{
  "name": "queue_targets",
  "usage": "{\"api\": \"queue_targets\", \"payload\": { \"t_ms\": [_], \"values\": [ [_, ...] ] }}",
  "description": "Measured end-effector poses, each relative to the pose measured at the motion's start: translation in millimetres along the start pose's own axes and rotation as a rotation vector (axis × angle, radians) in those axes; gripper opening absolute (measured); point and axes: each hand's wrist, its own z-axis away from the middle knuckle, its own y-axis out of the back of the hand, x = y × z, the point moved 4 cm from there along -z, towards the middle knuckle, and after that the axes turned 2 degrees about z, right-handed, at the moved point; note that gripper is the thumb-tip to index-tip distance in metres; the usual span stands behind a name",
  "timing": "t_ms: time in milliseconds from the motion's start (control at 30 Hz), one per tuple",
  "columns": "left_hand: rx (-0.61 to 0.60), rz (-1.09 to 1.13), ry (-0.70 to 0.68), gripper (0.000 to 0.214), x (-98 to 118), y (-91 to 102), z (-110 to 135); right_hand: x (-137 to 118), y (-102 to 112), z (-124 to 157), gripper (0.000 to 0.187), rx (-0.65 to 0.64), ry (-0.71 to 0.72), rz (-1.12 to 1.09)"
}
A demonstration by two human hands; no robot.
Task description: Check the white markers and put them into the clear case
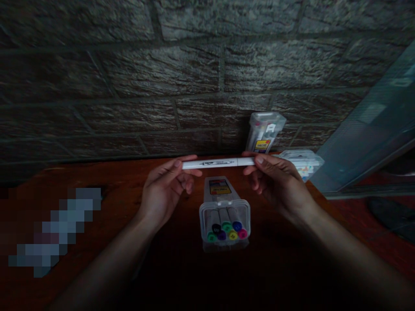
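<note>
A white marker pen [218, 163] is held level above the table between both hands. My left hand [165, 190] pinches its left end with thumb and fingers. My right hand [275, 181] grips its right end. Directly below the pen lies a clear plastic marker case [224, 214] on its side, open end toward me, showing several markers with coloured caps in green, purple, yellow, pink and blue.
A second clear marker case [265, 131] stands upright against the dark brick wall [194, 77]. A third case [304, 163] lies behind my right hand. The table is reddish-brown wood [123, 181]. A glass panel [372, 134] leans at the right. A blurred patch covers the left.
</note>
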Motion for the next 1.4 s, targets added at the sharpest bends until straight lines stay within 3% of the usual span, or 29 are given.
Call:
{"api": "queue_targets", "payload": {
  "t_ms": [600,867,1167,1400],
  "values": [
    [-0.027,0.19,0.073,0.025,-3,2.5,-3,2,-2,-1,0.026,-0.081,-0.015,-0.146],
    [-0.006,0.28,0.104,0.027,1,-3.9,-1,7,-2,-3,0.025,-0.06,-0.003,-0.073],
    [0.021,0.192,0.0,0.026,6,-6.4,0,14,0,-4,0.019,-0.05,0.076,0.114],
    [-0.044,0.0,-0.15,0.025,14,-13.5,-4,22,2,-6,0.017,-0.046,0.13,0.215]
  ]
}}
